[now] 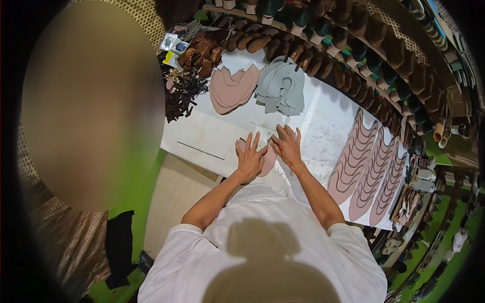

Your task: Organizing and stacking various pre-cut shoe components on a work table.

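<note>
On the white work table [232, 123] lies a small pink cut piece [269, 164], close in front of my body. My left hand [250, 157] rests flat over its left side with the fingers spread. Against its far right edge is my right hand [287, 146], fingers bent and apart, their tips down by the piece. Part of the pink piece is hidden beneath both hands. A small dark spot shows between the two hands, too small to make out. Beyond them are a stack of pink curved pieces [235, 90] and a stack of grey pieces [279, 91].
Overlapping rows of pink curved pieces [361, 171] cover the table's right side. Racks of shoes and shoe lasts [323, 38] line the back and right. Brown patterned pieces [200, 53] and dark straps [184, 96] lie back left. A blurred oval hides the far left.
</note>
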A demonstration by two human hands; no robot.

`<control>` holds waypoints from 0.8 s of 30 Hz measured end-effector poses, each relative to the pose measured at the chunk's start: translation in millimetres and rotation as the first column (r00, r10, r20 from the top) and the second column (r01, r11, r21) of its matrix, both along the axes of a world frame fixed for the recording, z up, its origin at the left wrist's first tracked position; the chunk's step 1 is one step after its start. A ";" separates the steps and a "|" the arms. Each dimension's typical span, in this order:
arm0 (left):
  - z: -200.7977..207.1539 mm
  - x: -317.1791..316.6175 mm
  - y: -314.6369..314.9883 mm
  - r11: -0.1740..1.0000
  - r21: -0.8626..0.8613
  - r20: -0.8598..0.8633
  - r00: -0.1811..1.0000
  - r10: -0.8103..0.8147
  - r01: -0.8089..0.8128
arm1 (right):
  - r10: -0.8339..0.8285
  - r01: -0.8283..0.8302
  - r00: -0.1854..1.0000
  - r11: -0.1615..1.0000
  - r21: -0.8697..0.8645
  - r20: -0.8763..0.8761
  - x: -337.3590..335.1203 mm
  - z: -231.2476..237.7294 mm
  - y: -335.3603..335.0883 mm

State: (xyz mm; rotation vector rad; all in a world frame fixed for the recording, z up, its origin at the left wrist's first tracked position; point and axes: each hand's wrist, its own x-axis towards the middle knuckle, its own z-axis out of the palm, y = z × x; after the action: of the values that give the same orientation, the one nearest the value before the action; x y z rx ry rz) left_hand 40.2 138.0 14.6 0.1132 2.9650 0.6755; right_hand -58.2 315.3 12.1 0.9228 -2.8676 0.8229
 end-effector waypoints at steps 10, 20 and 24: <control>-0.7 0.3 0.3 1.000 0.003 -0.008 1.000 0.000 0.000 | 0.000 0.000 0.991 1.000 -0.001 0.136 -8.1 -0.5 4.4; -4.7 0.9 0.8 1.000 0.025 -0.042 0.999 0.007 -0.006 | 0.062 -0.062 0.996 0.998 0.006 0.071 -25.2 -4.0 -0.2; -6.9 3.0 2.5 0.999 0.044 -0.055 0.998 0.030 -0.028 | 0.042 -0.044 0.994 0.999 0.021 0.101 -25.1 -5.9 -2.7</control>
State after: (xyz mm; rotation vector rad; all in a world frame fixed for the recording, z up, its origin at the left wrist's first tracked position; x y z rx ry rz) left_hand 43.2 140.5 7.7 0.0945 3.0116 0.7532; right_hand -83.3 312.6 6.2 0.9767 -2.9585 0.8663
